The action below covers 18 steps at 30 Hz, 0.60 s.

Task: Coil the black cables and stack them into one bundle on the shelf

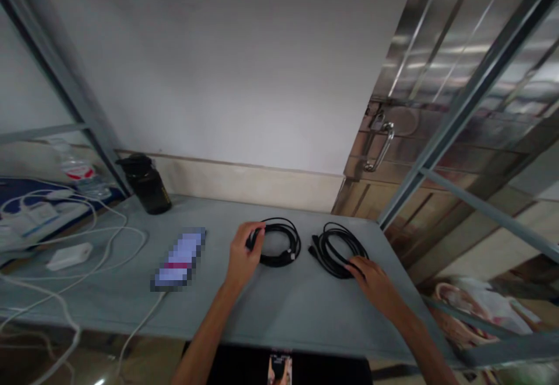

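Two coils of black cable lie side by side on the grey tabletop (196,309). My left hand (245,254) is closed on the left edge of the left cable coil (279,264), thumb and fingers pinching it. Near the front of that coil a connector end shows, with a small pale tip. At the right cable coil (329,257), my right hand (371,280) has its fingers closed around the front right edge. Two dark plug ends stick out from this coil's left side. The undersides of both grips are hidden.
A lit phone (180,260) with a white cord lies left of my left hand. Behind it stands a dark bottle (146,187). White cables, a white adapter (70,255) and a clear bottle (82,172) fill the left end. Metal posts (437,146) frame the right side.
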### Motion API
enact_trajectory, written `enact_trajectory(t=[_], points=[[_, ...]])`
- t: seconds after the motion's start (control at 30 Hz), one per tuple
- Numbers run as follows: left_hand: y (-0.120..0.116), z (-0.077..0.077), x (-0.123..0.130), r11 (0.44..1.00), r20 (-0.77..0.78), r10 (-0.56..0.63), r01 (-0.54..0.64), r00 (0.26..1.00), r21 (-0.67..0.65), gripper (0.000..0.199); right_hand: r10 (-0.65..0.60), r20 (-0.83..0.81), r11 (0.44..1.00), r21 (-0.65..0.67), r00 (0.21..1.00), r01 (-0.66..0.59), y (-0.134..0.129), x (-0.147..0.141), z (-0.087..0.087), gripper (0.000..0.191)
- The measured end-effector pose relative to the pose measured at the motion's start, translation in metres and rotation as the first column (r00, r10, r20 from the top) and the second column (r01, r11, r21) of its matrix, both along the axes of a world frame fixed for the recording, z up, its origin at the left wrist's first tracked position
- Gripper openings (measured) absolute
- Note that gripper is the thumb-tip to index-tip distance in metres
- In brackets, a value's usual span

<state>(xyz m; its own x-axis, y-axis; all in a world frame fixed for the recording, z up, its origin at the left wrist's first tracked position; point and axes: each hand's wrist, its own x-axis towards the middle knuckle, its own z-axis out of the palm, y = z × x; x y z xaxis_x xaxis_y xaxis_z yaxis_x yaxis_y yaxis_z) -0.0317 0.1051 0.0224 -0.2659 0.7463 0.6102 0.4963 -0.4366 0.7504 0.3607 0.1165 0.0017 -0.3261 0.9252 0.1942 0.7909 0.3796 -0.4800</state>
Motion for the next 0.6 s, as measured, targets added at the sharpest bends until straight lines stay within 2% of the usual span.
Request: enact_trajectory(t=[0.13,0.2,0.23,0.3,0.37,0.4,0.5,0.6], points=[[-0.060,-0.018,0.025,0.989,0.051,-0.096,0.101,0.994,-0.112,0.018,-0.135,-0.180,0.991,-0.014,0.974,0.134,-0.002,0.010,0.023,0.040],[-0.074,-0.027,0.030,0.963,0.066,-0.158,0.169,0.985,-0.208,0.026,-0.149,-0.393,0.987,-0.003,0.907,0.161,0.001,0.013,0.045,0.048],[-0.077,-0.029,0.031,0.949,0.082,-0.179,0.194,0.980,-0.250,0.029,-0.146,-0.524,0.985,0.005,0.839,0.175,0.003,0.014,0.060,0.050],[-0.078,-0.030,0.029,0.925,0.119,-0.201,0.228,0.972,-0.304,0.031,-0.112,-0.758,0.982,0.014,0.642,0.188,0.005,0.011,0.096,0.051],[-0.076,-0.028,0.027,0.905,0.136,-0.225,0.259,0.965,-0.339,0.031,-0.041,-0.887,0.986,0.040,0.460,0.164,0.001,0.006,0.139,0.051],[-0.076,-0.027,0.026,0.895,0.134,-0.240,0.272,0.962,-0.353,0.032,0.000,-0.917,0.987,0.065,0.400,0.150,-0.004,0.002,0.162,0.050],[-0.079,-0.023,0.027,0.873,0.104,-0.288,0.305,0.952,-0.380,0.034,0.132,-0.935,0.977,0.180,0.328,0.119,-0.028,-0.012,0.224,0.048],[-0.085,-0.019,0.031,0.852,0.081,-0.337,0.341,0.938,-0.396,0.033,0.239,-0.920,0.951,0.286,0.311,0.114,-0.058,-0.027,0.265,0.042]])
